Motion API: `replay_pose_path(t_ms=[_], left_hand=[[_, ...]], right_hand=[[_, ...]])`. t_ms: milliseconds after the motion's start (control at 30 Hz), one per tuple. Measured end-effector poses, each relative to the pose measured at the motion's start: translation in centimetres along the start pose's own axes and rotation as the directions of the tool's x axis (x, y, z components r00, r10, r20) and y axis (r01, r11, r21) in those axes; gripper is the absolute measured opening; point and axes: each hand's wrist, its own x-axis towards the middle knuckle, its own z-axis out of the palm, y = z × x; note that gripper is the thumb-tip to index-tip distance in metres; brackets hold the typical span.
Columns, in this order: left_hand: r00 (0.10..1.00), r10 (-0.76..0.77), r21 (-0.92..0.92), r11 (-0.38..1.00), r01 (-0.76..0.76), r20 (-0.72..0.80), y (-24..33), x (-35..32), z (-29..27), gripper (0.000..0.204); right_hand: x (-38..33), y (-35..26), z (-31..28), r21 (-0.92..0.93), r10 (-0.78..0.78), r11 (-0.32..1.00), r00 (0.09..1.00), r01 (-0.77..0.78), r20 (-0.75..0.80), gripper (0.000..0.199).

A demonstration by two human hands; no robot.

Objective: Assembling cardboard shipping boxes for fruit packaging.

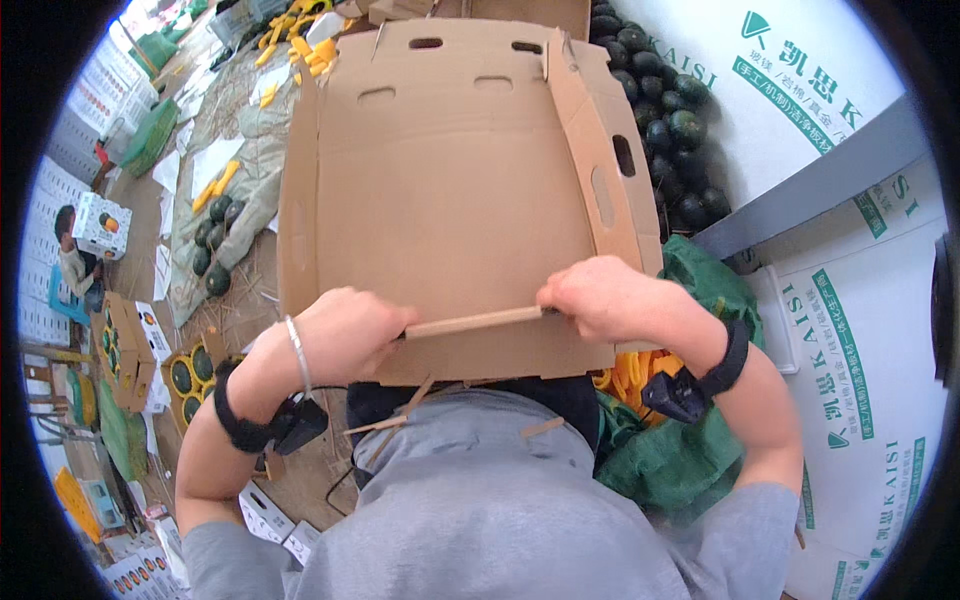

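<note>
A brown cardboard box (450, 190), unprinted on the side I see, lies open in front of me. Its side walls stand partly up, with oval hand holes cut in them. Along its near edge runs a folded flap (475, 321). My left hand (350, 330) is closed around the left end of this flap. At the flap's right end, my right hand (600, 297) grips with curled fingers; the fingertips of both hands are partly hidden. Thin cardboard strips (400, 420) lie at my waist, against my grey shirt.
Dark green round fruit (688, 130) is heaped at the right wall. A green sack (665, 465) and orange-yellow foam nets (640, 378) lie by my right arm. At left are a fruit-filled carton (182, 378), a tarp (262, 165) and a seated person (78, 265).
</note>
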Motion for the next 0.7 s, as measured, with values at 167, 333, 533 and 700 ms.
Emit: replay_pose_path(t_ms=[167,333,533,700], left_hand=[[0.412,-0.063,-0.376,0.552,-0.744,-0.909,-0.9,-5.6,-2.0,0.041],[0.521,-0.309,-0.605,0.371,-0.704,-0.796,-9.8,-5.3,-2.1,0.07],[0.721,-0.523,-0.869,0.085,-0.487,-0.455,-14.3,-3.2,3.4,0.065],[0.794,-0.477,-0.866,-0.122,-0.485,-0.377,-13.4,-2.8,4.4,0.047]], right_hand=[[-3.7,3.2,-1.0,0.215,0.194,0.972,0.854,-0.099,-0.484,0.016],[-4.5,0.7,1.8,-0.034,0.235,0.957,0.842,-0.287,-0.485,0.019],[-5.4,-0.7,3.7,0.418,0.175,0.862,0.604,0.287,-0.777,0.047],[3.0,5.9,5.3,0.79,0.484,0.282,0.63,0.544,-0.607,0.05]])
